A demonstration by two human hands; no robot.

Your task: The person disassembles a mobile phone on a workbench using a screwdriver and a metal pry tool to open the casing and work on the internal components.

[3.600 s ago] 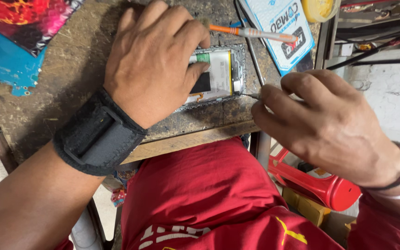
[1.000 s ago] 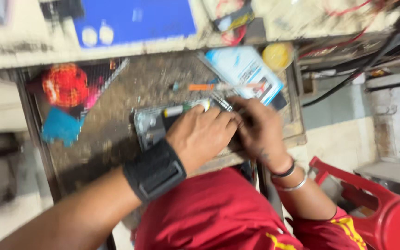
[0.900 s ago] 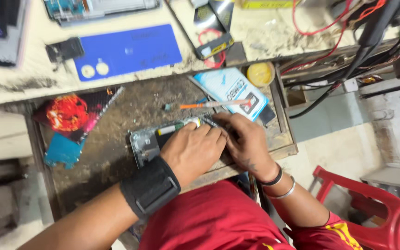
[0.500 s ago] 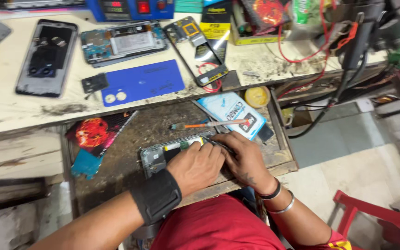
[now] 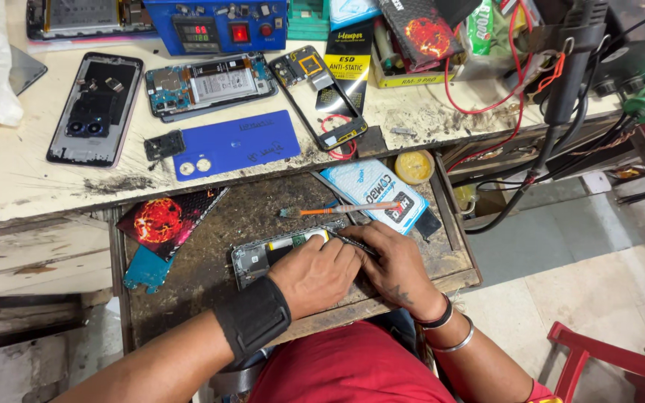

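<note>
An opened phone (image 5: 257,258) with its back off lies on the worn drawer tray (image 5: 210,298) in front of me. My left hand (image 5: 319,275), with a black wrist wrap, presses down on the phone's right half and holds it still. My right hand (image 5: 397,263) touches the left one and pinches a thin dark metal tool (image 5: 351,240) whose tip points into the phone's upper edge. Most of the phone's inside is hidden under my hands.
An orange-handled brush (image 5: 345,210) and a white packet (image 5: 375,192) lie just behind the phone. A yellow round tin (image 5: 414,166) sits at the tray's corner. On the bench above are a blue back cover (image 5: 237,144), dismantled phones (image 5: 95,108) and a blue power supply (image 5: 225,22). A red stool (image 5: 606,358) stands lower right.
The view has pulled back and up, so the bench above the tray now shows. Both hands have stayed on the opened phone, still close together.
</note>
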